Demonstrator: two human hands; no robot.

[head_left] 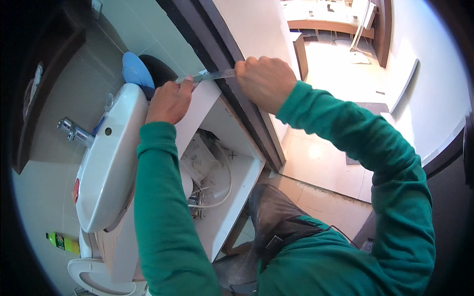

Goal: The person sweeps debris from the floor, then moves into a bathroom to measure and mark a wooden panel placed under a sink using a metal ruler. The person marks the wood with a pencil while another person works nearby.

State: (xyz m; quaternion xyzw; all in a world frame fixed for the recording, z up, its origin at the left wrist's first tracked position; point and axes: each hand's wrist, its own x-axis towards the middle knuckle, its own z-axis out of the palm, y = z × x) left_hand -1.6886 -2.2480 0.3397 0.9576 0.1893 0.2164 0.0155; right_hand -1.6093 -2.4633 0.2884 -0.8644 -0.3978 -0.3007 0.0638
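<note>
A translucent flat strip (217, 75) is stretched between my two hands, above the corner of an open white cabinet (205, 101) and in front of the dark door frame (237, 106). My left hand (169, 102) is closed, pinching the strip's left end between thumb and fingers beside the white washbasin (111, 158). Fingers curled, my right hand (265, 83) grips the other end in front of the door frame. Whether the strip is tape or stiff plastic is not clear. Its ends are hidden in my hands.
Inside the cabinet lie a white hose (230, 182) and pipe fittings (196, 202). A chrome tap (74, 130) stands on the basin, with a blue round object (137, 70) behind it. A toilet seat (98, 276) and a green bottle (63, 242) are lower left. A doorway opens to the right.
</note>
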